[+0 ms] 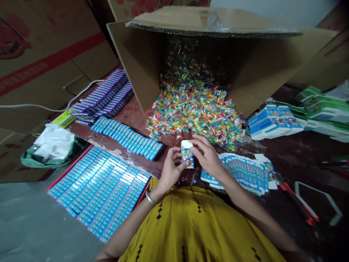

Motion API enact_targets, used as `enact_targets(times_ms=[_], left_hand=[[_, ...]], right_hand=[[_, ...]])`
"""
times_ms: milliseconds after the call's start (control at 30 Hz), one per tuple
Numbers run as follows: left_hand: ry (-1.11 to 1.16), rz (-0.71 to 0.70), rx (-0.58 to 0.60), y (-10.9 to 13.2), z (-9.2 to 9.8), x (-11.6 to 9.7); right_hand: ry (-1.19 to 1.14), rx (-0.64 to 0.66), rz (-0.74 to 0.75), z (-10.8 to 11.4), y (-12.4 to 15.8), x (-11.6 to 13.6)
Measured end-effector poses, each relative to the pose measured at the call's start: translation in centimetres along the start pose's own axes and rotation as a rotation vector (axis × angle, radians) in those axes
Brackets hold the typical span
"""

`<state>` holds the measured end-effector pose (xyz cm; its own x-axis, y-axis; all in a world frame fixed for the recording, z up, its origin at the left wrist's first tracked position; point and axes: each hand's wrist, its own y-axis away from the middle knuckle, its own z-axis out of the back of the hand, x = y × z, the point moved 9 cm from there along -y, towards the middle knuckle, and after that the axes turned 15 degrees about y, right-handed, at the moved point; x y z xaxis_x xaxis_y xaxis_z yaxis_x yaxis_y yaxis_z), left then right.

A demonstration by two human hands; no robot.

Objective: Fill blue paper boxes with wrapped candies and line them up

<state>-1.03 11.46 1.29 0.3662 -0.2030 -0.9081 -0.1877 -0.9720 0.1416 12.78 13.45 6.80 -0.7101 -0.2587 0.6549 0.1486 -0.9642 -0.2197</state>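
Note:
Between my hands stands a small blue candy box [187, 154] with its white top flap raised. My left hand [172, 168] is closed round the box's left side and lower front, thumb across the front. The fingers of my right hand [206, 156] grip its upper right edge near the flap. Just beyond lies a heap of wrapped colourful candies [196, 112], spilling out of a large carton [245, 69] on its side. Flattened blue boxes [242, 173] fan out beside my right forearm. A row of filled-looking blue boxes [128, 138] stands to the left of my left hand.
A red-edged tray of packed blue boxes [100, 189] sits lower left. Purple boxes [106, 94] are stacked behind. A green bag with white pieces [53, 143] is at far left. Blue and green carton stacks [275, 122] and a red-handled tool [297, 202] are on the right.

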Motion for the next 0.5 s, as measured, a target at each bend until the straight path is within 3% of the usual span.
enact_targets(times_ms=[100, 200, 333, 500], left_hand=[[0.008, -0.044, 0.025, 0.2, -0.7, -0.8], [0.004, -0.002, 0.101, 0.4, -1.4, -0.4], [-0.029, 0.045, 0.161, 0.3, -1.3, 0.3], [0.017, 0.014, 0.129, -0.2, -0.8, 0.2]], right_hand=[[-0.182, 0.064, -0.125, -1.4, 1.3, -1.7], [-0.261, 0.051, -0.187, -2.4, 2.2, -2.7], [-0.238, -0.039, -0.166, -2.0, 2.4, -2.7], [-0.357, -0.113, -0.168, -1.6, 2.2, -2.5]])
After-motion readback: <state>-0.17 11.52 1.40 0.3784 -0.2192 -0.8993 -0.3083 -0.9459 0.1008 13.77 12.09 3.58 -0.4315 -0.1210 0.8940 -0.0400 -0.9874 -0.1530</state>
